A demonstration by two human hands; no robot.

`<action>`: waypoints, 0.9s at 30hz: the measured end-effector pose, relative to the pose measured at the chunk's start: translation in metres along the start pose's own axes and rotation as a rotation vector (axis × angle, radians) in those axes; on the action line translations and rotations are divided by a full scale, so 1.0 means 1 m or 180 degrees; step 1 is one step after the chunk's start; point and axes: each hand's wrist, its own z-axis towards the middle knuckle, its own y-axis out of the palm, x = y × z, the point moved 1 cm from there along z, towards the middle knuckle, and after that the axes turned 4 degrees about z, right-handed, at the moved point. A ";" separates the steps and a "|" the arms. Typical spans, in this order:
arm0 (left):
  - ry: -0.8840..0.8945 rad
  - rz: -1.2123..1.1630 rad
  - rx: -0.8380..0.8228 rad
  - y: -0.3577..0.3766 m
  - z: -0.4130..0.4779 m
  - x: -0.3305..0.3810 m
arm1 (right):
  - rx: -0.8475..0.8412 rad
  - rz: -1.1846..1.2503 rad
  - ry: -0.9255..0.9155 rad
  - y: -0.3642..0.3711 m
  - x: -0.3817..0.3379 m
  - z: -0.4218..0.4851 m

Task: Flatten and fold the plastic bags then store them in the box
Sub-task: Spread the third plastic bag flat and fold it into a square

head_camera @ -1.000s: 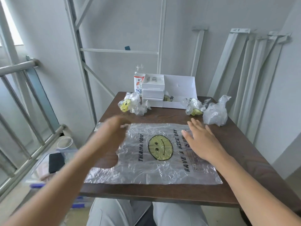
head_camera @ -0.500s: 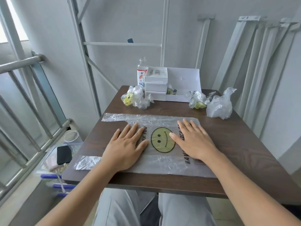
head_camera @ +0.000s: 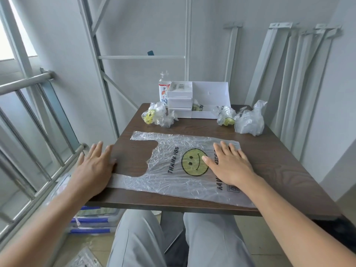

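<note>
Now the smiley-face plastic bag (head_camera: 165, 170) lies spread flat on the near half of the brown worktop (head_camera: 279, 160), its two handle strips pointing left and its bottom edge to the right. The right hand (head_camera: 229, 166) lies palm down on the bag just right of the yellow face, fingers straight and slightly spread, gripping nothing. The left hand (head_camera: 94, 166) is also flat with straight fingers, resting at the worktop's left edge over the end of the near handle strip. At the far edge stands the white box (head_camera: 210, 93), with a clear bottle (head_camera: 163, 87) behind its left side. One crumpled bag (head_camera: 156, 116) sits left of the box, and two more crumpled bags (head_camera: 248, 122) sit to its right, touching each other.
</note>
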 end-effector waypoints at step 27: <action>0.0495 -0.4057 -0.0377 -0.048 -0.045 0.074 | -0.1901 0.3675 -0.1917 -0.049 0.029 -0.074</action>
